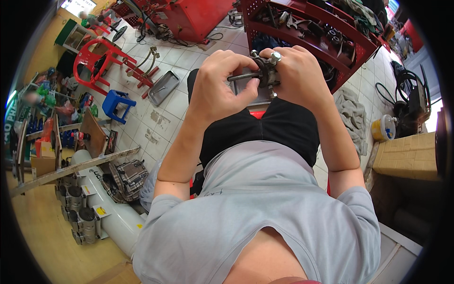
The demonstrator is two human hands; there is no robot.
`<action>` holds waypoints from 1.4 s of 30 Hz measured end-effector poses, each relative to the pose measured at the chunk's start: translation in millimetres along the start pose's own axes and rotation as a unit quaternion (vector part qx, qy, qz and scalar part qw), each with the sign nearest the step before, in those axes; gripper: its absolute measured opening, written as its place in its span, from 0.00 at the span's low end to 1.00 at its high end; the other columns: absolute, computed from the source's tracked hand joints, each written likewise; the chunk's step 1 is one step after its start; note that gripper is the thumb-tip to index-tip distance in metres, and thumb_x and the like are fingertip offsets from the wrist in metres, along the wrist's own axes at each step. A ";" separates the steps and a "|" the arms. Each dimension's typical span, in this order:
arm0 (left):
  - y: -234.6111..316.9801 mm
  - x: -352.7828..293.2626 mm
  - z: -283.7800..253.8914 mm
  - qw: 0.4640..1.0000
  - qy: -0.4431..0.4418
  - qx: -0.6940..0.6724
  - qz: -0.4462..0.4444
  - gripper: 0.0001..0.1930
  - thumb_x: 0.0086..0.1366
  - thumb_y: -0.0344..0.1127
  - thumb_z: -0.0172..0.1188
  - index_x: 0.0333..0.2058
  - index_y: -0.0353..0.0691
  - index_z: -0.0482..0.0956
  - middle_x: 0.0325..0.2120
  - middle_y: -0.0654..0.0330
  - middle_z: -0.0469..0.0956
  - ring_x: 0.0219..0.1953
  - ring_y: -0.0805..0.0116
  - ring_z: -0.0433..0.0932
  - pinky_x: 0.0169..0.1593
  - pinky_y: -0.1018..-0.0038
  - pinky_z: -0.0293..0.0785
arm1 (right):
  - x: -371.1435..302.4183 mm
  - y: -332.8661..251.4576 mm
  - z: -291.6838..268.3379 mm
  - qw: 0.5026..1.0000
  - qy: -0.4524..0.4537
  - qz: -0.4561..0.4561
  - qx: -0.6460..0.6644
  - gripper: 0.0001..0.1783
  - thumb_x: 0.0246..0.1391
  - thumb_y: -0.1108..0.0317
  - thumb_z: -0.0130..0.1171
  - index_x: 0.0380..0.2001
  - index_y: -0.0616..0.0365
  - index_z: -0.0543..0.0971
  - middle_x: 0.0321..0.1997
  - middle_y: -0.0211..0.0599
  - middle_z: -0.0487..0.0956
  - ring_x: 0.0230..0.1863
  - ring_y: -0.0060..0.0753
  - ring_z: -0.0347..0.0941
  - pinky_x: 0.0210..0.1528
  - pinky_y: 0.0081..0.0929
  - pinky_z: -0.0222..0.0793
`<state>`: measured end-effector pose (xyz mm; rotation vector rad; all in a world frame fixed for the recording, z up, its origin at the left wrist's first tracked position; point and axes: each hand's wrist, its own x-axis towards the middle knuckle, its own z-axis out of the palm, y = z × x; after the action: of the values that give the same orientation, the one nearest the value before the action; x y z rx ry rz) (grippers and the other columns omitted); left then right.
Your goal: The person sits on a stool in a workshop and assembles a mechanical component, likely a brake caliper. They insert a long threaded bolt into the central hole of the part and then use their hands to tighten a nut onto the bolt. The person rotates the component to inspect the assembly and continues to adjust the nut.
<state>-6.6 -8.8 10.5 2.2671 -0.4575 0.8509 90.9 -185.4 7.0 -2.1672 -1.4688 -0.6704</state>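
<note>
Above my lap is a dark metal part (266,75), round in the middle, with bright bolt heads round its rim and a thin shaft sticking out to the left. Its exact kind I cannot make out. My right hand (301,72) grips it from the right side, with the fingers curled round behind. From the left, my left hand (220,85) pinches at the part with thumb and forefinger, near the inner end of the shaft. The shaft's outer end lies within the curve of my left hand. Below the part, a grey metal tray (240,88) shows partly, mostly hidden by my hands.
A red tool cart (352,71) with loose parts stands ahead on the right. On the tiled floor to the left are a red plastic chair (81,64), a blue stool (118,105) and another metal tray (164,88). A grey cloth (352,118) lies to the right.
</note>
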 end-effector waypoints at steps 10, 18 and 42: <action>0.9 0.5 -1.2 0.999 -0.011 -0.026 0.035 0.17 0.40 0.30 0.68 0.33 0.37 0.79 0.24 0.62 0.71 0.27 0.69 0.67 0.32 0.75 0.66 | 0.7 -4.5 -11.7 0.998 -0.012 0.012 0.068 0.25 0.28 0.73 0.65 0.39 0.54 0.78 0.28 0.37 0.79 0.33 0.44 0.76 0.37 0.36 0.69; -3.4 -2.3 6.6 0.997 0.022 -0.025 0.064 0.20 0.37 0.31 0.76 0.33 0.39 0.80 0.28 0.62 0.73 0.31 0.70 0.72 0.32 0.76 0.69 | 1.6 -5.8 -16.7 0.996 -0.001 0.014 0.084 0.25 0.30 0.68 0.68 0.38 0.55 0.78 0.28 0.39 0.79 0.32 0.46 0.76 0.37 0.37 0.69; -1.7 -2.5 9.3 0.997 0.054 -0.016 0.062 0.20 0.35 0.31 0.77 0.31 0.40 0.81 0.27 0.63 0.72 0.29 0.71 0.71 0.32 0.77 0.69 | 0.6 -1.9 -14.2 0.999 0.027 -0.017 0.041 0.25 0.29 0.66 0.69 0.38 0.55 0.77 0.30 0.37 0.79 0.34 0.41 0.77 0.38 0.34 0.68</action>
<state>-3.3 -13.8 2.8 2.1695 -0.5623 1.0157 87.2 -192.8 18.8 -2.0517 -1.4823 -0.6623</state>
